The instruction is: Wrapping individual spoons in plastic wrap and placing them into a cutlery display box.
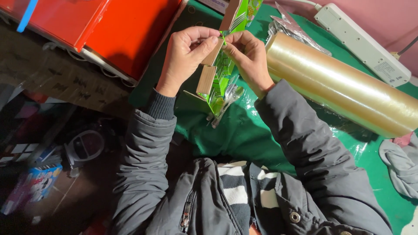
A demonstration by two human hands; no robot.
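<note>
Both hands pinch the same thing: the left hand (185,54) has its thumb and fingers closed on the brown inner flap of a green carton (220,69), and the right hand (248,56) grips the carton's green edge just beside it, fingertips nearly touching the left thumb. The carton hangs between the hands, above the green table cover (244,130), tilted, with its open lower end toward the person. Clear plastic forks (226,102) stick out of that lower end, their handles down near the cover.

From the left: a red box (109,30) lies on the far left, beside the left wrist. The carton and hands sit in the middle. Right of the right hand, a large roll of clear wrap (339,85) lies across the cover, near the forearm but not touching the hand. A white power strip (361,41) lies beyond it at the far right, and a grey cloth (400,161) at the near right edge.

The step looks like working the carton's flap, opening or folding it. Any further move would call for a firm pinch on the thin card while keeping the carton level enough that the forks do not slide out.
</note>
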